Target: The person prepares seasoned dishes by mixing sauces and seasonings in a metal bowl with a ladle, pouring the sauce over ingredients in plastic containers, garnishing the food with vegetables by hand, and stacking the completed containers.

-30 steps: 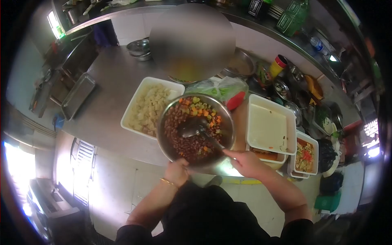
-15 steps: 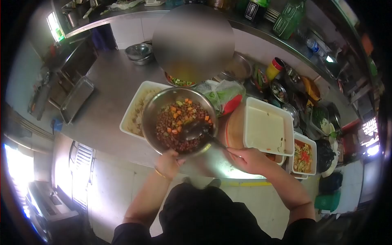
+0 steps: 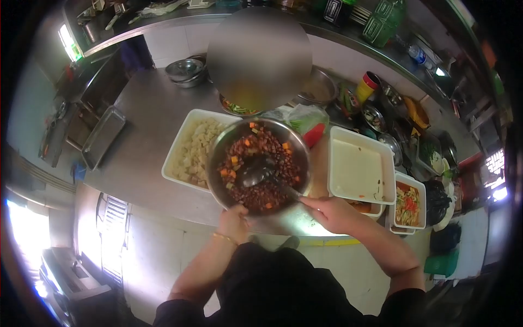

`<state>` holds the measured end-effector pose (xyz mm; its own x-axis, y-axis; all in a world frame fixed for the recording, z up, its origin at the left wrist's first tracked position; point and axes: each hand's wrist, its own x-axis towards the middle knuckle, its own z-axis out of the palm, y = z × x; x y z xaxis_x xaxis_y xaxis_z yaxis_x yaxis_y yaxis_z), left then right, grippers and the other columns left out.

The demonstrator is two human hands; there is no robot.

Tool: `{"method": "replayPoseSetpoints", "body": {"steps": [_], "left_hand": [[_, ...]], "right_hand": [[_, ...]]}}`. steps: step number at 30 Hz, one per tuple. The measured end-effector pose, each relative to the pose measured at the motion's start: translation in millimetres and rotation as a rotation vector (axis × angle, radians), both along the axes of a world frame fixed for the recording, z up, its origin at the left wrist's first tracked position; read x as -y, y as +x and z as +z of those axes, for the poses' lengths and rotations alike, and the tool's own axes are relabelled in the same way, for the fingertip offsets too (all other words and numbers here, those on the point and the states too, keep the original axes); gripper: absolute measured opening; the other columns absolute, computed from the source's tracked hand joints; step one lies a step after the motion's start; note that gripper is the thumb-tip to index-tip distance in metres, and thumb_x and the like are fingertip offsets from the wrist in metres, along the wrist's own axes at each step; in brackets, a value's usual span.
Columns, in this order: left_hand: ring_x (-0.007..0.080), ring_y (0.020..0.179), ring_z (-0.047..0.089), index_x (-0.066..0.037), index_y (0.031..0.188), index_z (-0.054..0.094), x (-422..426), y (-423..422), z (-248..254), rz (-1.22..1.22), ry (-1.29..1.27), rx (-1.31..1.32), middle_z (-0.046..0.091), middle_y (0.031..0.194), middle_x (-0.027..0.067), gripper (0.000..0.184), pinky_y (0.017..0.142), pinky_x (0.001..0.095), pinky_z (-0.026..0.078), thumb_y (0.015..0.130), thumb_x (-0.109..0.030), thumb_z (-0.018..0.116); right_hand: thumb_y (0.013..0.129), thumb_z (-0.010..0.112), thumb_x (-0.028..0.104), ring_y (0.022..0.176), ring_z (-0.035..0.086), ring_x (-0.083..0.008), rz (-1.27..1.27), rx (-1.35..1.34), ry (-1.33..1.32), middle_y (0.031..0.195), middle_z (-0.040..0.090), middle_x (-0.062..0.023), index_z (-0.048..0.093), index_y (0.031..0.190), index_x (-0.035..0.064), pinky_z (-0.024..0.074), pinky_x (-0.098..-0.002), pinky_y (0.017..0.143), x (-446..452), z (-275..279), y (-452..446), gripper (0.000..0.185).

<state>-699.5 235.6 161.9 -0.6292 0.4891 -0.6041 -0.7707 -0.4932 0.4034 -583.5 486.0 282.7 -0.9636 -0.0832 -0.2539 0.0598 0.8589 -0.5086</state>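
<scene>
My left hand (image 3: 234, 222) is closed on the near rim of a round steel bowl (image 3: 303, 158). Inside the bowl lies a mix of reddish-brown beans or diced pieces (image 3: 262, 143) with orange cubes. With my right hand (image 3: 329, 212) I grip the handle of a large metal spoon (image 3: 257, 171), its head resting in the mix. Left of the bowl, partly covered by it, a white tub (image 3: 173, 158) holds pale chopped pieces (image 3: 200, 143). An almost bare white tub (image 3: 359, 163) with a few scraps is stacked to the right, near my right hand.
Farther right, a white container (image 3: 408, 203) holds shredded vegetables. Behind the bowl sit a plastic bag (image 3: 308, 119) with greens and a red item. Steel bowls (image 3: 186, 72) stand at the back left, a metal tray (image 3: 103, 137) at far left. A shelf (image 3: 180, 24) runs above.
The bowl has shifted right along with my left hand, uncovering more of the pale pieces. The spoon has stirred the mix, so fewer orange cubes show on top.
</scene>
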Motion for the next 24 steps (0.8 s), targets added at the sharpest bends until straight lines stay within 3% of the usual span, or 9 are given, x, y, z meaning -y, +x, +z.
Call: {"method": "replayPoseSetpoints", "body": {"steps": [3,6,7,10,11,14,19,22,24], "left_hand": [[0.0329,0.103,0.062,-0.008,0.127,0.048,7.9,-45.6,-16.8,0.011,0.131,0.09,0.059,0.119,0.014,0.05,0.08,0.0507,0.059,0.079,0.007,0.043],[0.0325,0.103,0.062,-0.008,0.127,0.047,12.9,-11.4,-33.3,-0.076,-0.026,-0.062,0.059,0.117,0.014,0.05,0.081,0.0525,0.058,0.08,0.007,0.043],[0.0318,0.103,0.062,-0.008,0.128,0.047,-2.5,3.4,13.0,0.0,-0.095,-0.042,0.059,0.115,0.0139,0.051,0.083,0.0536,0.057,0.08,0.007,0.043],[0.0324,0.103,0.062,-0.007,0.128,0.047,-8.3,-14.6,13.6,0.062,-0.022,-0.06,0.058,0.116,0.0144,0.05,0.082,0.0541,0.057,0.08,0.007,0.042],[0.0355,0.107,0.061,-0.005,0.129,0.045,-4.1,-35.0,-1.3,0.036,-0.05,0.097,0.057,0.121,0.0155,0.051,0.085,0.0553,0.056,0.081,0.008,0.04],[0.037,0.109,0.06,-0.004,0.13,0.044,1.4,-34.0,-1.5,0.03,0.054,-0.017,0.056,0.124,0.0171,0.05,0.085,0.0556,0.056,0.081,0.008,0.039],[0.0367,0.11,0.06,-0.004,0.132,0.042,-9.8,-2.7,18.5,-0.007,-0.138,-0.032,0.055,0.125,0.0189,0.052,0.091,0.0556,0.054,0.081,0.007,0.039],[0.0354,0.11,0.059,-0.004,0.13,0.042,-5.1,-37.2,14.5,0.035,0.121,0.011,0.055,0.124,0.0183,0.051,0.091,0.0536,0.055,0.081,0.007,0.039],[0.0342,0.11,0.06,-0.005,0.126,0.045,-5.3,-29.2,14.2,0.024,0.019,0.018,0.056,0.124,0.0164,0.047,0.089,0.0501,0.055,0.08,0.007,0.04]], "right_hand": [[0.089,0.053,0.012,0.082,0.063,-0.0393,0.004,0.043,0.078,0.092,0.065,-0.0216,0.055,0.134,0.0128,0.0501,-0.0465,0.076,-6.3,11.5,4.3,0.045],[0.09,0.052,0.013,0.083,0.063,-0.0386,-0.078,-0.028,-0.028,0.091,0.064,-0.0208,0.055,0.134,0.0139,0.0499,-0.047,0.078,-13.2,2.5,-5.8,0.044],[0.089,0.052,0.012,0.082,0.064,-0.0382,-0.072,-0.083,-0.063,0.09,0.065,-0.0206,0.055,0.134,0.0139,0.05,-0.0469,0.077,-8.1,1.4,-9.1,0.044],[0.089,0.052,0.011,0.081,0.064,-0.0385,0.013,-0.068,-0.002,0.092,0.066,-0.0217,0.055,0.134,0.0132,0.0507,-0.0465,0.075,-1.8,1.7,-3.7,0.045],[0.089,0.052,0.011,0.081,0.064,-0.0388,0.019,-0.043,0.022,0.092,0.066,-0.0222,0.055,0.134,0.0135,0.0506,-0.0466,0.075,-4.1,5.2,-2.2,0.045],[0.089,0.052,0.012,0.082,0.064,-0.0396,-0.026,0.008,0.019,0.092,0.065,-0.0229,0.055,0.134,0.0146,0.0504,-0.0471,0.075,-14.0,14.9,-5.4,0.046],[0.088,0.054,0.013,0.083,0.064,-0.0391,-0.065,-0.047,-0.079,0.088,0.064,-0.0219,0.054,0.135,0.0155,0.0502,-0.0474,0.076,-3.1,1.4,-4.2,0.047],[0.088,0.054,0.013,0.081,0.064,-0.0391,0.008,-0.067,-0.011,0.087,0.064,-0.0219,0.053,0.136,0.0155,0.0508,-0.0469,0.075,-18.9,0.8,8.1,0.048],[0.088,0.054,0.013,0.082,0.064,-0.0384,-0.058,-0.066,-0.037,0.091,0.064,-0.021,0.053,0.137,0.0155,0.0506,-0.0467,0.075,-25.1,1.4,2.9,0.048]]}}
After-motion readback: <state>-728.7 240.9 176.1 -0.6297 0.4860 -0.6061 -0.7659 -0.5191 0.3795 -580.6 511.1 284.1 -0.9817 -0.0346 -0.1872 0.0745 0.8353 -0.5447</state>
